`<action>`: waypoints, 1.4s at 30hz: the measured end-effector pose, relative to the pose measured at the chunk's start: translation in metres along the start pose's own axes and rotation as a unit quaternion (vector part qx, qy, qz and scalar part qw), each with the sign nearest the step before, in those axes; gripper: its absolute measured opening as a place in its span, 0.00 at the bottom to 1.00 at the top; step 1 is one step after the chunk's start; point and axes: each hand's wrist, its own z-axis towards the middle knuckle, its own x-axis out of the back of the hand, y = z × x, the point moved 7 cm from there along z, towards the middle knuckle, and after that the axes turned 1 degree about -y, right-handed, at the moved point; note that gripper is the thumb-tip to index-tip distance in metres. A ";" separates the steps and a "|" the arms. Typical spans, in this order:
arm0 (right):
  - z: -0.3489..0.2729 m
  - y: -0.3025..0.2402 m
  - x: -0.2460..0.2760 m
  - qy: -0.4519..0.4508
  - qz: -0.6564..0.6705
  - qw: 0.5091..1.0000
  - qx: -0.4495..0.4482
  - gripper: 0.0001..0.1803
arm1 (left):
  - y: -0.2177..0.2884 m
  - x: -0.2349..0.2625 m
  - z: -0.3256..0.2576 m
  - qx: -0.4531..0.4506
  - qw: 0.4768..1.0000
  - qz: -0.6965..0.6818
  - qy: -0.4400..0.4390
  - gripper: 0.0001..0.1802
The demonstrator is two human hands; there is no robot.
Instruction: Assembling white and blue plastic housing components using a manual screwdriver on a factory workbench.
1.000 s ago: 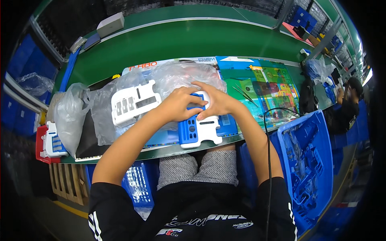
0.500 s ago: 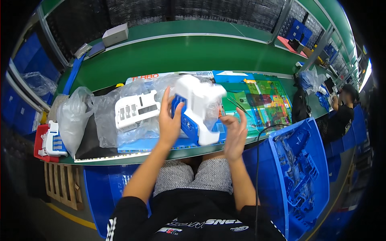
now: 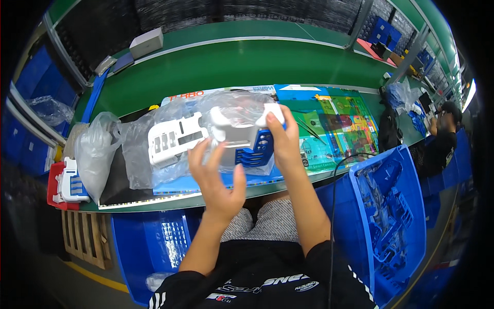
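"What lies left of the held casing [image 3: 244, 136]?"
"A panel [image 3: 176, 140], then a bag [image 3: 95, 157]."
"And right?"
"A sheet [image 3: 355, 118], then a bin [image 3: 361, 224] with parts [image 3: 393, 211] inside."
"Behind?"
"A box [image 3: 146, 43] on a shelf [image 3: 231, 37]."

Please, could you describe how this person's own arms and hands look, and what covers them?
The left hand and right hand are bare, without gloves, and the forearms are uncovered. Short black sleeves carry white stripes. A thin dark cable hangs in front of the right one.

Two hands [image 3: 220, 191], one blue-and-white plastic housing [image 3: 243, 137] in the right hand [image 3: 285, 140], one slotted white plastic panel [image 3: 176, 140] left of both!
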 end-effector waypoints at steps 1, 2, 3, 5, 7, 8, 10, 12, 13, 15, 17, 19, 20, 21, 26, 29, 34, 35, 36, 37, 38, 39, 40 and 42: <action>0.004 0.003 -0.005 -0.028 -0.018 0.999 -0.011 0.23 | 0.013 0.000 0.020 -0.051 0.997 0.040 -0.043 0.29; 0.007 0.003 -0.008 -0.055 -0.039 0.997 -0.021 0.23 | 0.020 -0.005 0.036 -0.072 0.993 0.063 -0.075 0.28; 0.012 0.010 -0.003 -0.064 -0.033 0.997 -0.022 0.22 | 0.026 -0.012 0.050 -0.093 0.986 0.085 -0.104 0.27; 0.022 0.018 0.012 -0.028 0.033 0.999 -0.010 0.21 | 0.021 -0.027 0.065 -0.123 0.980 0.086 -0.130 0.26; 0.029 0.023 0.051 0.002 -0.079 0.995 -0.056 0.23 | 0.012 -0.046 0.065 -0.162 0.969 0.057 -0.179 0.24; 0.035 0.025 0.080 0.059 -0.221 0.974 0.009 0.24 | 0.017 -0.047 0.069 -0.192 0.968 0.059 -0.147 0.22; 0.030 0.020 0.109 0.111 -0.595 0.793 0.072 0.26 | 0.015 -0.048 0.073 -0.182 0.969 0.059 -0.154 0.21; 0.026 0.035 0.134 0.123 -0.751 0.648 0.037 0.21 | 0.013 -0.051 0.077 -0.174 0.970 0.056 -0.163 0.20; 0.027 0.039 0.140 0.125 -0.751 0.648 0.036 0.21 | 0.012 -0.052 0.076 -0.181 0.969 0.060 -0.159 0.20; 0.033 0.054 0.150 0.089 -0.709 0.699 0.030 0.15 | 0.008 -0.053 0.077 -0.187 0.968 0.063 -0.156 0.20; 0.037 0.057 0.152 0.072 -0.701 0.705 0.078 0.12 | 0.004 -0.055 0.081 -0.176 0.971 0.046 -0.158 0.20; 0.040 0.054 0.145 0.049 -0.689 0.712 0.126 0.09 | 0.003 -0.057 0.084 -0.174 0.972 0.040 -0.150 0.20; 0.041 0.051 0.147 0.070 -0.609 0.781 0.115 0.07 | 0.002 -0.056 0.084 -0.174 0.974 0.036 -0.141 0.20; 0.042 0.049 0.148 0.091 -0.523 0.841 0.102 0.06 | 0.001 -0.057 0.084 -0.169 0.975 0.036 -0.142 0.20; 0.031 -0.019 0.073 0.083 -0.071 0.989 0.098 0.12 | -0.002 -0.056 0.081 -0.136 0.982 0.021 -0.127 0.18; 0.021 -0.070 0.029 -0.006 0.068 0.985 0.157 0.14 | 0.000 -0.056 0.080 -0.133 0.983 0.029 -0.123 0.18; 0.037 -0.103 -0.035 -0.121 0.179 0.953 0.213 0.13 | -0.002 -0.056 0.083 -0.127 0.986 0.007 -0.107 0.16; 0.041 -0.099 -0.042 -0.125 0.182 0.955 0.198 0.13 | -0.002 -0.056 0.084 -0.129 0.986 -0.006 -0.102 0.15; 0.044 -0.094 -0.046 -0.129 0.185 0.957 0.184 0.13 | 0.000 -0.056 0.083 -0.127 0.987 -0.004 -0.100 0.15; 0.046 -0.087 -0.047 -0.163 0.176 0.956 0.169 0.12 | -0.001 -0.056 0.081 -0.120 0.987 -0.005 -0.108 0.15; 0.048 -0.082 -0.045 -0.170 0.197 0.952 0.162 0.12 | -0.002 -0.057 0.079 -0.113 0.987 -0.007 -0.116 0.15; 0.051 -0.077 -0.045 -0.176 0.216 0.948 0.154 0.12 | -0.001 -0.055 0.079 -0.118 0.987 -0.011 -0.104 0.15; 0.050 -0.079 -0.044 -0.154 0.224 0.950 0.152 0.13 | -0.002 -0.054 0.078 -0.114 0.988 -0.006 -0.101 0.15; 0.048 -0.084 -0.040 -0.136 0.234 0.949 0.161 0.14 | -0.001 -0.052 0.078 -0.120 0.988 -0.015 -0.095 0.15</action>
